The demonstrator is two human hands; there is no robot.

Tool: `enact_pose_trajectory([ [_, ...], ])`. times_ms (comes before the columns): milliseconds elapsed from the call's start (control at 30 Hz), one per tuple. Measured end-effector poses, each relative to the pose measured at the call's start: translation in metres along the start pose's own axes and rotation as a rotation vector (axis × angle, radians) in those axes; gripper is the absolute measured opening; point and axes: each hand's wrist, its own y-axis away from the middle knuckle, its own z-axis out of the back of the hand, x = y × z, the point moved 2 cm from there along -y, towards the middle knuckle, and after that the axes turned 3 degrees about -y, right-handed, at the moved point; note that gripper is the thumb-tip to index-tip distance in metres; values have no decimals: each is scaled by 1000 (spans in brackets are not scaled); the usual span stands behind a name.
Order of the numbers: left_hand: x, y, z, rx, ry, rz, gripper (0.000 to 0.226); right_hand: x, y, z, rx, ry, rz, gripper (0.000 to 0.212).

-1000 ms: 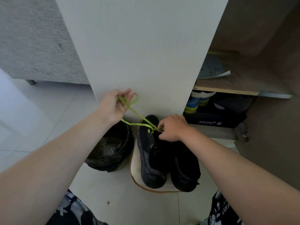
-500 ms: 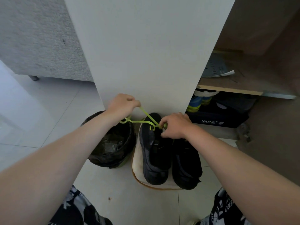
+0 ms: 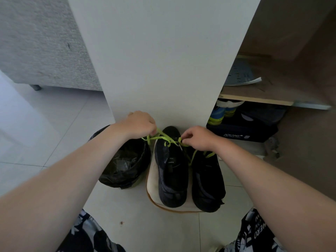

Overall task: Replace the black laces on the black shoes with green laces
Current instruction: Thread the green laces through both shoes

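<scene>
From my station, the white cabinet panel (image 3: 163, 60) fills most of the view. At its foot on the tiled floor (image 3: 45, 142) stand a black-lined bin (image 3: 125, 164) and, just beside it, a pale pad (image 3: 152, 180) carrying the black shoes (image 3: 172, 179) side by side. The left hand (image 3: 140, 124) has its grip curled tight round one run of the green lace (image 3: 163, 137), stretched above the bin's rim. The right hand (image 3: 198, 138) pinches the lace at the collar of the shoe next to the bin, and a loose strand trails across the other shoe. I see no black lace on either, so I judge stripping done and threading under way. Next I'd want both runs pulled even, then a tip fed through the next eyelet
</scene>
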Motion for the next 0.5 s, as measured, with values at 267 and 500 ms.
enact_pose_trajectory([
  [267,-13,2,-27,438,-307,103,36,5,0,-3,16,-37,34,42],
  [500,-23,2,-26,423,-175,-31,34,2,-3,0,-81,8,-8,11],
])
